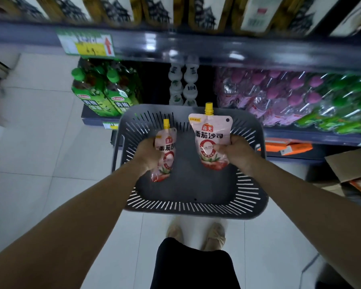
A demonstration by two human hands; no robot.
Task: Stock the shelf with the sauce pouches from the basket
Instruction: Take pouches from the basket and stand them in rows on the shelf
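Left pouch point(166, 152), clasped in left hand point(147, 153); right pouch point(212, 135), clasped in right hand point(237, 150), higher in frame. Both upright over basket point(188, 214), centre frame; spouts pointed toward shelf point(217, 49), upper frame.

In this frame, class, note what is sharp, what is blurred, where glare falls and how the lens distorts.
Head view: the pink yellow-capped sauce pouch in the right hand is sharp; the matching pouch in the left hand is smeared; white glare marks the dark shelf edge, which bows from wide-angle distortion.
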